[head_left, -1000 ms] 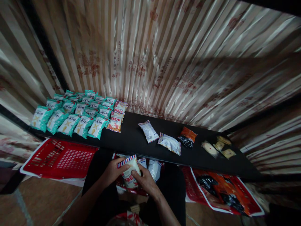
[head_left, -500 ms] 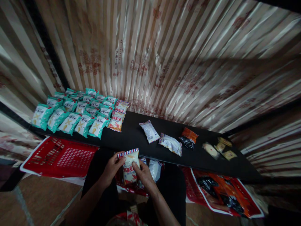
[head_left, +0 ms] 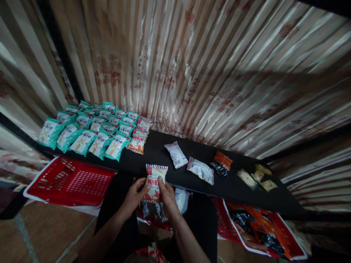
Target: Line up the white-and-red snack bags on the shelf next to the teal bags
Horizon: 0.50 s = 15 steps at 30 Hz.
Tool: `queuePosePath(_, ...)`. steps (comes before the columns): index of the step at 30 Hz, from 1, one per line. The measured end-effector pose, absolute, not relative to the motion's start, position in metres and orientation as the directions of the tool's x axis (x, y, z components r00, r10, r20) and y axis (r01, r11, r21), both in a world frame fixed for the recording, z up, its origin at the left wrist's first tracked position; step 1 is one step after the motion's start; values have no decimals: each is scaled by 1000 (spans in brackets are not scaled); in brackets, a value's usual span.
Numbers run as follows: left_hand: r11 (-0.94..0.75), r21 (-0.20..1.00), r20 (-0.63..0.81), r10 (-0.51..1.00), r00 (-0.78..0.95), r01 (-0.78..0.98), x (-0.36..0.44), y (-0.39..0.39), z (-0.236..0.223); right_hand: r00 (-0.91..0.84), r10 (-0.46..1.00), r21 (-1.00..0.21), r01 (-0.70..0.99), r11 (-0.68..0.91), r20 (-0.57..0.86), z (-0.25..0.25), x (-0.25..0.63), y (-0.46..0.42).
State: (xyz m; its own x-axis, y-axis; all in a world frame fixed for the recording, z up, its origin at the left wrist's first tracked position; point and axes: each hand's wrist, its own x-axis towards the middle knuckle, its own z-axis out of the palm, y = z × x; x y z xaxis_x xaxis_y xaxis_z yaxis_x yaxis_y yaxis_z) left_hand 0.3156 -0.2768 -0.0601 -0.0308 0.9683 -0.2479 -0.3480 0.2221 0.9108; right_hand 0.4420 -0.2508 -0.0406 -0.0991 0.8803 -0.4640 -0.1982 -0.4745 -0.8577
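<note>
Between my two hands I hold a snack bag (head_left: 155, 182) with striped ends and red printing, its face toward me. My left hand (head_left: 135, 194) grips its left edge; my right hand (head_left: 168, 197) pinches the right edge with the thumb on the front. The bag is just in front of the shelf's near edge. Two bags of the same kind (head_left: 137, 141) lie on the shelf, beside rows of teal snack bags (head_left: 114, 147). Two more striped bags, a silvery one (head_left: 176, 155) and another (head_left: 200, 171), lie to the right, backs up.
On the black shelf (head_left: 156, 148), an orange and black packet (head_left: 221, 163) and several small packets (head_left: 267, 185) lie to the right. Red baskets hang below: left (head_left: 87, 182), right (head_left: 238, 233) with orange packets, and one between my knees with silvery bags (head_left: 181, 200). A curtain (head_left: 170, 54) stands behind.
The held bag has risen slightly toward the shelf and turned more upright. My left fingers have moved from its top corner down to its lower left side.
</note>
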Motion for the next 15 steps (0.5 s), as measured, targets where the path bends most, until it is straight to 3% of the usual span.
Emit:
queuePosePath(8,219,910,-258,964,-67,-351,309,-268,-58,-78,890,-841,-300,-450,-449,-33,428,-236)
queuePosePath(15,186,928,-224,971,-84,-323,299,-253,-59,-186,894,-870,-216,-443,-408,-18,428,-224)
